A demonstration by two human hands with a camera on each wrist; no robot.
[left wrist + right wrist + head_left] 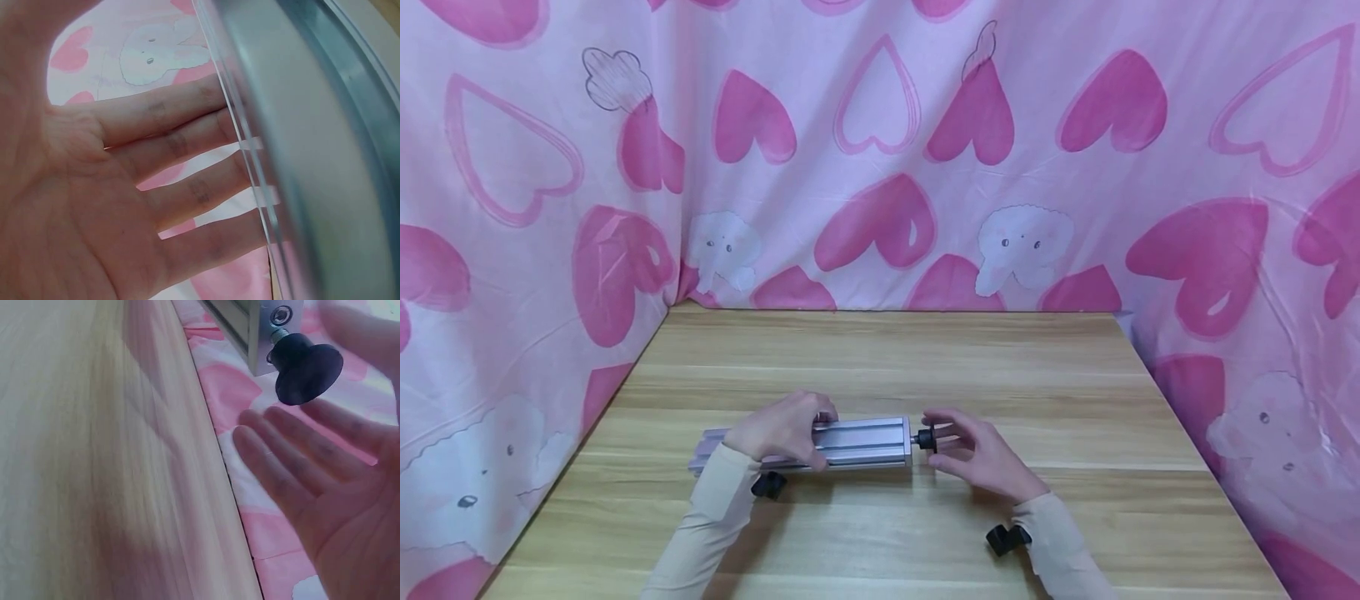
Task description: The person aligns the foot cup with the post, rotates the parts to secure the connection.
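In the head view, a length of silver aluminium extrusion profile (pixel 868 442) with grooves along its sides lies crosswise above the table. My left hand (pixel 786 429) grips it from over the top, thumb on the near side and fingers on the far side. In the left wrist view the fingers reach behind the shiny profile (pixel 300 150), which hides their tips. A black round levelling foot (pixel 927 438) on a threaded stud sticks out of the profile's right end. Around this foot (pixel 309 372) my right hand (pixel 977 454) is held with loosely bent fingers, their tips just short of it in the right wrist view.
The wood-grain table (pixel 880 350) meets a pink heart-patterned curtain (pixel 880 192) at the back and both sides. Black wrist-camera mounts hang under the left wrist (pixel 768 485) and by the right sleeve (pixel 1063 542).
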